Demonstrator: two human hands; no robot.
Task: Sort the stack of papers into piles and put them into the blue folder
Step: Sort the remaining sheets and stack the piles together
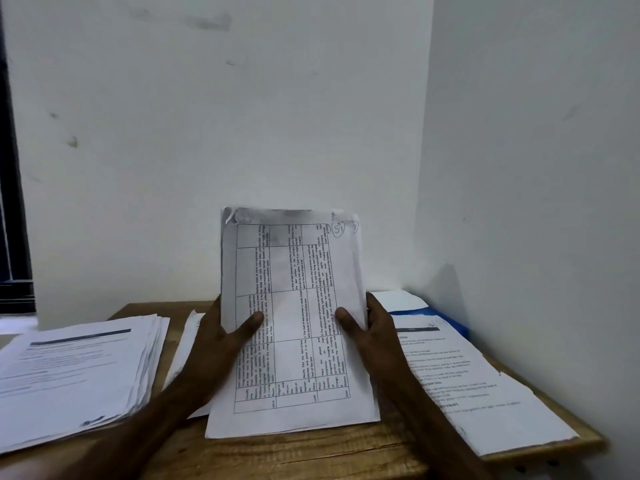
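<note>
The thin, floppy paper bundle (291, 323) is gripped at both side edges by the left hand (221, 344) and right hand (370, 330); holding lower down is judged steadier.

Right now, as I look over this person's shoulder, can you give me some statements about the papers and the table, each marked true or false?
1. The left hand and the right hand both grip the bundle of papers, whose top sheet bears a printed table. True.
2. The blue folder lies at the table's left side. False: it lies at the right rear, under a pile of printed sheets.
3. A thick pile of papers sits on the left. True.
4. The bundle lies flat. False: the hands hold it raised, nearly upright.
5. The table is wooden. True.
</note>
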